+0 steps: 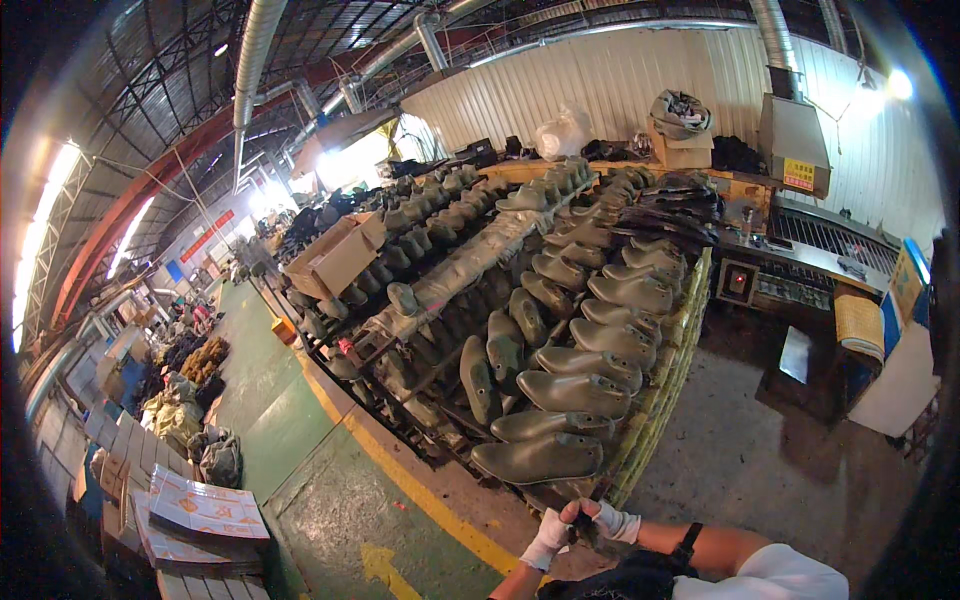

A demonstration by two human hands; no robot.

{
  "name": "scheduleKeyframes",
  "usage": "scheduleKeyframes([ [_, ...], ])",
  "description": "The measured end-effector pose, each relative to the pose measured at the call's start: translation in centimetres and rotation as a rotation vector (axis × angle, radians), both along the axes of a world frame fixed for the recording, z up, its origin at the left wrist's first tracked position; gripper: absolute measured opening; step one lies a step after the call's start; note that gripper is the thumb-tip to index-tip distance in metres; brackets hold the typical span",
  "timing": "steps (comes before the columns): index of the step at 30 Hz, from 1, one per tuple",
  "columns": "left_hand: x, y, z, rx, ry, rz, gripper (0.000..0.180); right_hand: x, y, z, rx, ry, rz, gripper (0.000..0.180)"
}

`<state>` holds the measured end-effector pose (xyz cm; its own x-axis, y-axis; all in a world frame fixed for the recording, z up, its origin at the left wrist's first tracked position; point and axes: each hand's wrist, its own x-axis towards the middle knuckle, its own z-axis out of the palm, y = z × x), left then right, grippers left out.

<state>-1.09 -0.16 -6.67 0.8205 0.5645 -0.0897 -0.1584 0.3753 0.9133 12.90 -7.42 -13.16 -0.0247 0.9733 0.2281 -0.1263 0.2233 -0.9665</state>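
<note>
The left hand (548, 538) and the right hand (612, 522), both with white wrapping, are resting close together near the lower edge, just before the near end of a rack (662, 402); a small dark piece (589, 531) is showing between them, but fingers are hiding much of it and its kind is hard to make out; the fingers are curling narrowly, yet I cannot tell if either hand is really gripping this piece. The lower edge is cutting off the left forearm; a black band (688, 541) is circling the right forearm, and a white sleeve (790, 578) is covering that arm higher up.

Just beyond the hands, the nearest olive-brown shoe last (538, 459) is lying on its side; many more are standing behind it in rows, the farther ones blurring together; an open cardboard box (335, 262) is sitting among them. The green floor (330, 500) is carrying a yellow line (415, 482) and is looking worn; flattened cartons (205, 505) are lying at the left; a corrugated wall (600, 90) is closing the back, silver ducts (256, 70) are hanging above, and glare is washing out the far end.
</note>
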Motion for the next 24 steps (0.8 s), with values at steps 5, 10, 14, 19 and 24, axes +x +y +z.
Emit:
scheduleKeyframes([
  [5,0.8,-1.1,3.2,-0.011,-0.005,-0.001,0.055,0.8,-0.6,1.5,-0.036,0.134,0.083,0.043],
  [10,0.5,-1.0,2.3,0.003,-0.015,0.016,0.059,0.1,-0.8,4.0,-0.003,0.198,0.037,0.046],
  [14,0.7,-1.4,2.7,-0.037,0.069,0.110,0.060,-0.7,-1.4,6.0,0.068,0.186,-0.029,0.049],
  [19,1.6,-1.5,2.9,-0.065,0.086,0.138,0.063,0.2,0.9,-1.7,0.008,0.147,-0.114,0.057],
  [24,0.4,0.9,0.1,-0.103,0.243,0.150,0.055,-0.5,1.9,-0.9,-0.032,0.222,-0.100,0.061],
])
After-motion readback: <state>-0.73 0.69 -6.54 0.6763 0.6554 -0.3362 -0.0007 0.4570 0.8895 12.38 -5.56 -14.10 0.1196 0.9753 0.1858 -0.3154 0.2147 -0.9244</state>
